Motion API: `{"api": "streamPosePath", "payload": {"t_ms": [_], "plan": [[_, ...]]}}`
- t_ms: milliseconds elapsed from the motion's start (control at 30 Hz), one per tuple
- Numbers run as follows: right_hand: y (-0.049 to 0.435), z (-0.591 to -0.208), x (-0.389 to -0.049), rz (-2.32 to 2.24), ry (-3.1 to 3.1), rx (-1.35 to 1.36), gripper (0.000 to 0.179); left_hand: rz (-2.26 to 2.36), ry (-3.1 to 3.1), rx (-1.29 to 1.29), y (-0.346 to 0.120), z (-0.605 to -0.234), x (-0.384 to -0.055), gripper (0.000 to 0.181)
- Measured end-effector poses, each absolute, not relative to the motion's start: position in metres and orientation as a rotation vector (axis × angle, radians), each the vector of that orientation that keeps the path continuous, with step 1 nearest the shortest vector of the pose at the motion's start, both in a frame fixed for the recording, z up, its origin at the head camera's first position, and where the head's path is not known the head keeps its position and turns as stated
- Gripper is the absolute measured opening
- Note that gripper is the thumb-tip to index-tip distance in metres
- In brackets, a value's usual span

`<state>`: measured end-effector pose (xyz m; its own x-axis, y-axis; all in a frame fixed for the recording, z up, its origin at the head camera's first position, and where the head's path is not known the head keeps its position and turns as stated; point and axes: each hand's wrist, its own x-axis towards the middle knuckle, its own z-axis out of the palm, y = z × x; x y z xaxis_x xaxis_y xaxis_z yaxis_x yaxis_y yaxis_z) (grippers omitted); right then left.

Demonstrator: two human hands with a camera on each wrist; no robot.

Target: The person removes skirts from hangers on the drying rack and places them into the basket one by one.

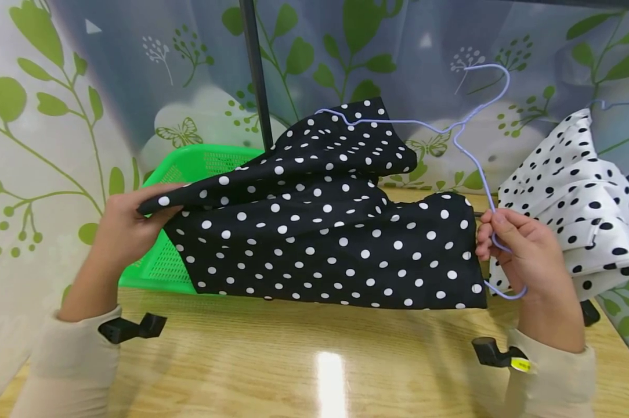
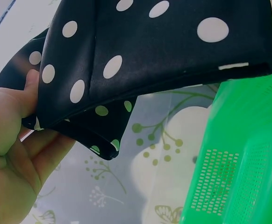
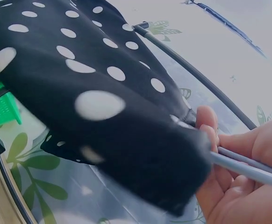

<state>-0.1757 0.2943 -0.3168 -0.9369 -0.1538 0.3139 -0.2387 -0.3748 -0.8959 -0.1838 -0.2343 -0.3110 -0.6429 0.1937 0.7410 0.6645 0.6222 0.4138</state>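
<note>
A black top with white polka dots (image 1: 314,232), apparently a short-sleeved shirt, is stretched sideways between the hands. My left hand (image 1: 129,226) pinches its edge at the left, thumb on one side and fingers beneath, as the left wrist view confirms. At the other end my right hand (image 1: 528,249) grips the wire of a pale purple clothes hanger (image 1: 387,121) beside the shirt's lower right part. One hanger arm lies across the shirt's upper part, with its tip by the cloth; the other passes through the right hand. In the right wrist view, the fingers (image 3: 208,119) touch the cloth.
Behind the shirt's left part, a green plastic basket (image 1: 210,152) stands on the wooden table (image 1: 273,360). A white top with black dots (image 1: 596,197) hangs at the right. A dark pole (image 1: 257,69) rises at the back before a leaf-patterned curtain (image 1: 184,58).
</note>
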Motion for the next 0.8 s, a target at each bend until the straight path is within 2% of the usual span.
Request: {"api": "streamPosePath", "payload": {"t_ms": [800], "plan": [[0.2940, -0.3172, -0.1758, 2.416, -1.849, 0.603, 0.022, -0.954, -2.179, -0.621, -0.2307, -0.3115, -0.1870, 0.031]]}}
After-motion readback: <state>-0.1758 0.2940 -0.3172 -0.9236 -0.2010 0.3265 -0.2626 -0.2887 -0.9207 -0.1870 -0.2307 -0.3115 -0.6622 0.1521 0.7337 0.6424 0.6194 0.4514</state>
